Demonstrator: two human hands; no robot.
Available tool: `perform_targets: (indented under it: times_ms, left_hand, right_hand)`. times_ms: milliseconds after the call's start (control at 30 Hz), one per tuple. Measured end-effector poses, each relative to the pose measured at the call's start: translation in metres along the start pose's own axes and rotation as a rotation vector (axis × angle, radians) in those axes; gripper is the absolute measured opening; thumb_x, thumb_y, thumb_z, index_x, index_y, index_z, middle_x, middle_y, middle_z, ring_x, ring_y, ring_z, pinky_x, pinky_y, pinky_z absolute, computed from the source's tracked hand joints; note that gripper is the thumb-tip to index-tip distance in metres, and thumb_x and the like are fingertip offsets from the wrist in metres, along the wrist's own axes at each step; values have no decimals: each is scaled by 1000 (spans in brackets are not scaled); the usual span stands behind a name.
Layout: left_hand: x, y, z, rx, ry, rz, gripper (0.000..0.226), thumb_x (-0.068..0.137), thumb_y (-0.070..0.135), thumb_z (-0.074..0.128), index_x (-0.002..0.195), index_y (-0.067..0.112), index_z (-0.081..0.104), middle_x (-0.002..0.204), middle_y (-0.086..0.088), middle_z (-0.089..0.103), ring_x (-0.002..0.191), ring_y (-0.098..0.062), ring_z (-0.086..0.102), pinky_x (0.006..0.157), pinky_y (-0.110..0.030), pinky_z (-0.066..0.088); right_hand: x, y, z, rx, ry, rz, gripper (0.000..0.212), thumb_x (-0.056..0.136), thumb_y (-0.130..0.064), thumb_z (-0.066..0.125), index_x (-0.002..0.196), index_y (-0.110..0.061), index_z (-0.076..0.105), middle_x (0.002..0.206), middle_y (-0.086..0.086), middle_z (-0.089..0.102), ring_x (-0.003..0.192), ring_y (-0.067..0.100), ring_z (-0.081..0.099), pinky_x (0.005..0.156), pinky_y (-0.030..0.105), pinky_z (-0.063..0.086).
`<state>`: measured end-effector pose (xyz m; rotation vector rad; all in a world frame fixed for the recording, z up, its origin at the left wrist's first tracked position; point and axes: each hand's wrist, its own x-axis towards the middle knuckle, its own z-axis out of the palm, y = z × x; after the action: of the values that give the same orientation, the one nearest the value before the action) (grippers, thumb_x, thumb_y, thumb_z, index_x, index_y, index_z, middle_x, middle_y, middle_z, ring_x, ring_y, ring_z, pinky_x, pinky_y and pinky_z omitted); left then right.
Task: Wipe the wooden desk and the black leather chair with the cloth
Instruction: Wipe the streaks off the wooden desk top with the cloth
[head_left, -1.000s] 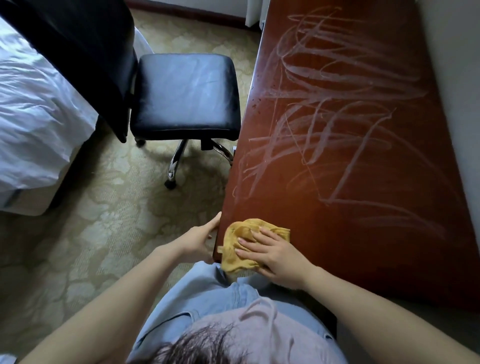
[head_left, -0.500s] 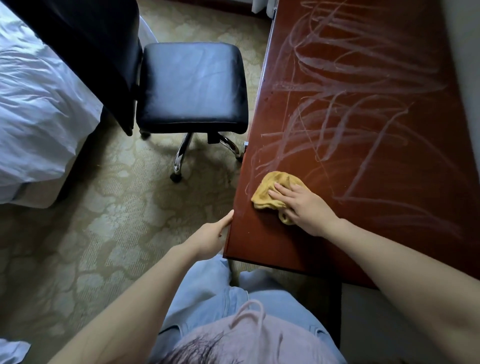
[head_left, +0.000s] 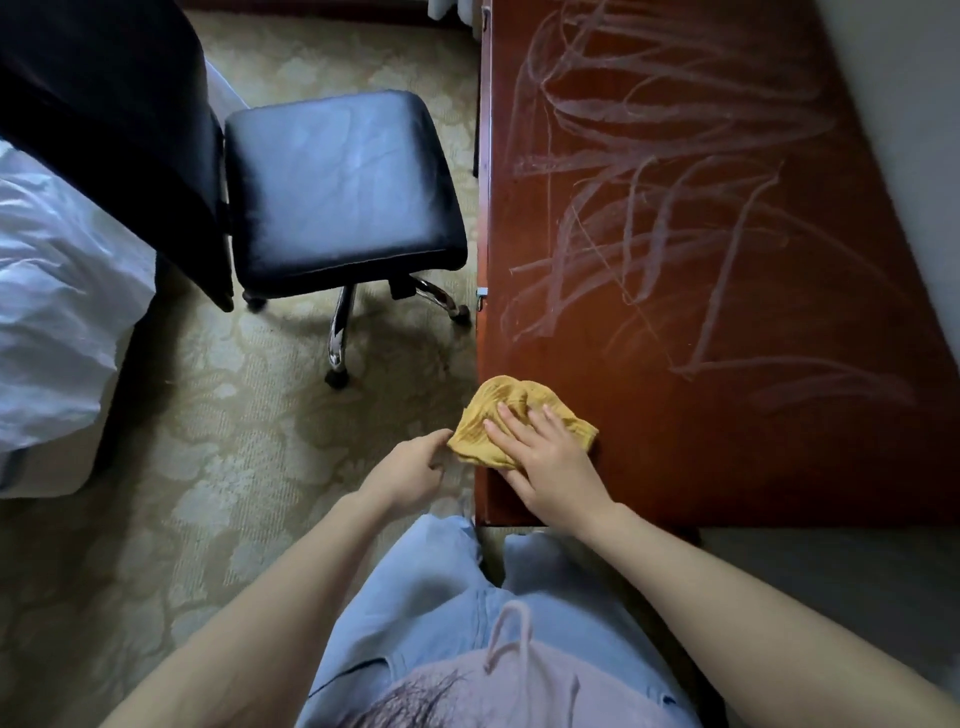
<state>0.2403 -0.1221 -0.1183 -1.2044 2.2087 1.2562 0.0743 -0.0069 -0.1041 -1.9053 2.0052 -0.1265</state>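
The room has a patterned beige carpet (head_left: 208, 415), with a plain wall (head_left: 909, 104) along the right side and a bed with white bedding (head_left: 52, 312) at the left edge. The wooden desk (head_left: 727, 441) stands against the wall; its reddish-brown top carries pale, streaky smear marks (head_left: 649, 234) over most of the far and middle area. The black leather chair (head_left: 337, 192) stands on the carpet just left of the desk, apart from it, its seat facing up, its dark backrest toward the bed, and its chrome base (head_left: 337, 332) showing below the seat. The yellow cloth (head_left: 483, 426) lies crumpled on the desk top near the near-left corner, with its left part reaching over the desk's left edge. The right hand (head_left: 550, 467) lies palm down on the cloth, fingers straight and slightly spread, pressing it to the wood without curling around it. The left hand (head_left: 410, 473) is just left of the desk edge, fingers loosely curled and holding nothing, thumb extended toward the cloth; whether the thumb touches the cloth cannot be told. The person's light blue jeans (head_left: 441, 597) appear below the hands, close to the desk's near end.
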Motion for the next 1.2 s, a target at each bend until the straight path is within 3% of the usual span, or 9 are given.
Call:
perform_targets:
  times_ms: [100,333,433,600,800,900,1033,1200]
  left_hand:
    - [9,8,-12,67,34,49,54,94,9,42,147,13,33,150,-7,40,134,-22,40,108,-32,35]
    - [28,51,-18,12,116,196,82,93,19,58,153,9,2,161,-9,0,148,-19,6,116,-27,11]
    - [34,67,-11,249,160,266,89,91,30,60,152,6,0,160,-11,-8,148,-24,-3,119,-33,8]
    - [38,96,14,605,12,458,79,97,42,45,153,16,-6,160,1,-16,146,-19,-18,118,-38,-2]
    - [46,129,36,821,-49,519,78,98,48,37,152,19,-12,158,1,-21,144,-20,-24,118,-45,-9]
    - [49,139,40,853,-109,484,92,93,56,45,151,21,-17,157,0,-25,143,-28,-26,115,-55,-5]
    - [53,145,43,872,-169,449,111,82,63,56,149,20,-20,155,-2,-31,141,-36,-28,111,-64,0]
    - [53,148,42,893,-189,440,119,76,62,64,150,19,-19,156,-3,-29,141,-37,-26,111,-65,4]
  right_hand:
    - [-29,-4,6,26,51,-20,55,78,-21,70,132,-17,56,137,5,52,121,32,53,109,50,28]
    - [-96,13,14,76,64,82,62,70,-18,77,129,-21,58,136,-1,52,124,26,52,109,49,29]
    - [-120,32,12,110,117,205,60,69,-16,71,127,-20,59,135,-1,53,120,29,55,111,37,28]
    - [-153,82,1,150,179,462,65,71,-7,79,130,-22,55,137,-7,43,121,32,53,106,46,31]
    - [-166,151,-21,187,200,711,49,91,-25,60,138,-31,44,144,-18,29,136,22,35,109,30,24]
    - [-159,180,-31,207,136,855,51,96,-37,47,144,-38,29,153,-16,19,142,22,20,110,37,29]
    - [-132,208,-45,232,1,984,58,98,-48,33,150,-36,9,158,-10,-1,144,29,11,113,43,21]
    - [-96,203,-50,238,13,1087,54,101,-38,31,151,-31,10,159,-5,0,142,33,15,115,41,19]
